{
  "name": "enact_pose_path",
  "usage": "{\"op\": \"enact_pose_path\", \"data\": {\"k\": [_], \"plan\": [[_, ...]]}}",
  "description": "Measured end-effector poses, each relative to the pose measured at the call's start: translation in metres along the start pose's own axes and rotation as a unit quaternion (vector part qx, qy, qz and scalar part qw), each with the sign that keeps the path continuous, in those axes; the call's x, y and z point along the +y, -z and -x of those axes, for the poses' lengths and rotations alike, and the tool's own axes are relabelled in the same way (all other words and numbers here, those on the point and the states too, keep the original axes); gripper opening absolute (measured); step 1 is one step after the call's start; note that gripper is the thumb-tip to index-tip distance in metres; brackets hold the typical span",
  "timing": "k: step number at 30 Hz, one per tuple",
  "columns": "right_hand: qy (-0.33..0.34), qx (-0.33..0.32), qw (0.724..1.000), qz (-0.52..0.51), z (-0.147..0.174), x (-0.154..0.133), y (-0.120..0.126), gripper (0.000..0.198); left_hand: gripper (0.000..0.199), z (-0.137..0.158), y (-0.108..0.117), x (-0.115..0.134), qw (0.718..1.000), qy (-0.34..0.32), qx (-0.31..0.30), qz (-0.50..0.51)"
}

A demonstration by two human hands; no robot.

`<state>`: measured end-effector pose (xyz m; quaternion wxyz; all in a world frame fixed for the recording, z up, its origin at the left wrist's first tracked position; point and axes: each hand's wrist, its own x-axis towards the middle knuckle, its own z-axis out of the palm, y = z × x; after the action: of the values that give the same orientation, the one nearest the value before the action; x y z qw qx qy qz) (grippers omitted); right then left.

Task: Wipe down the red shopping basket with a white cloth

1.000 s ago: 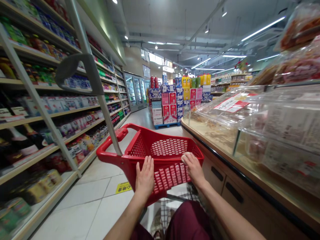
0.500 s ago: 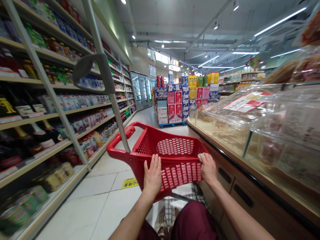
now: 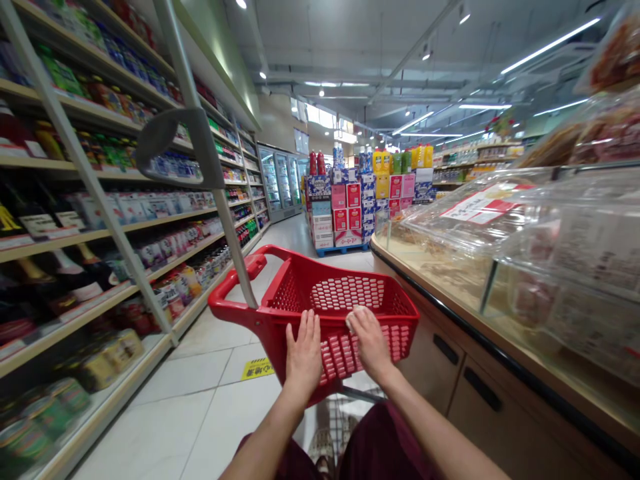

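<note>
Two hands at the red basket (image 3: 330, 309), lower middle of the frame, with the left hand (image 3: 304, 353) flat against the near rim (image 3: 330, 321), gripping nothing. Right of centre, pinning a white cloth (image 3: 350, 324) to that rim under the curled right hand (image 3: 371, 343), apparently wiping; calling next for even pressure

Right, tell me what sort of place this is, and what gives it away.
Almost certainly a supermarket: long shelves packed with bottles and cans, glass-doored fridges at the back, and a red shopping cart in the aisle.
</note>
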<state>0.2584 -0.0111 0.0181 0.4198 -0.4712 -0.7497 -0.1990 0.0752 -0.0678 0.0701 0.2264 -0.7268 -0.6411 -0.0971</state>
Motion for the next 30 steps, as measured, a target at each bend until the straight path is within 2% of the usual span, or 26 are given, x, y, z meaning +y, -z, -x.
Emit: {"op": "enact_pose_path", "data": {"k": [2, 3, 6, 8, 9, 12, 13, 14, 17, 19, 20, 23, 25, 30], "plan": [[0.038, -0.006, 0.999, -0.018, 0.000, -0.004, -0.001, 0.043, 0.061, 0.000, 0.002, -0.001, 1.000, -0.005, -0.005, 0.000], [0.026, -0.005, 1.000, -0.012, 0.001, 0.000, 0.000, 0.043, 0.061, 0.001, 0.002, -0.001, 1.000, -0.008, -0.008, 0.002], [-0.087, 0.014, 0.995, 0.041, 0.005, 0.025, 0.007, 0.038, 0.061, 0.001, 0.001, -0.001, 1.000, -0.011, -0.010, 0.007], [-0.123, 0.019, 0.991, 0.058, 0.004, 0.030, 0.009, 0.035, 0.062, 0.001, 0.000, 0.000, 1.000, -0.008, -0.006, 0.010], [-0.105, 0.012, 0.993, 0.051, 0.002, 0.027, 0.008, 0.035, 0.062, 0.001, -0.001, 0.001, 1.000, -0.006, -0.002, 0.011], [0.003, -0.026, 1.000, 0.003, -0.001, 0.011, 0.005, 0.040, 0.063, 0.001, -0.003, 0.001, 1.000, -0.007, 0.007, 0.011], [0.017, -0.036, 0.999, -0.004, 0.000, 0.011, 0.005, 0.042, 0.063, 0.001, -0.003, 0.001, 1.000, -0.010, 0.008, 0.010], [0.009, -0.040, 0.999, 0.001, 0.001, 0.015, 0.007, 0.043, 0.063, 0.001, -0.002, 0.000, 1.000, -0.012, 0.009, 0.010], [-0.103, -0.025, 0.992, 0.065, 0.007, 0.038, 0.015, 0.038, 0.063, 0.001, -0.001, 0.001, 1.000, -0.010, 0.005, 0.012], [-0.139, -0.009, 0.986, 0.095, 0.009, 0.045, 0.017, 0.035, 0.063, 0.001, 0.000, 0.003, 1.000, -0.003, 0.004, 0.013], [-0.125, -0.006, 0.988, 0.095, 0.008, 0.043, 0.016, 0.036, 0.063, 0.001, 0.000, 0.003, 1.000, -0.001, 0.004, 0.013], [-0.016, -0.023, 0.998, 0.058, 0.005, 0.028, 0.009, 0.042, 0.062, 0.001, 0.000, 0.002, 1.000, -0.006, 0.004, 0.011], [0.005, -0.038, 0.998, 0.050, 0.006, 0.027, 0.008, 0.044, 0.062, 0.001, -0.001, 0.001, 1.000, -0.011, 0.002, 0.008], [-0.146, -0.014, 0.984, 0.104, 0.014, 0.053, 0.014, 0.034, 0.063, 0.002, -0.004, 0.002, 1.000, -0.004, 0.011, 0.006]]}}
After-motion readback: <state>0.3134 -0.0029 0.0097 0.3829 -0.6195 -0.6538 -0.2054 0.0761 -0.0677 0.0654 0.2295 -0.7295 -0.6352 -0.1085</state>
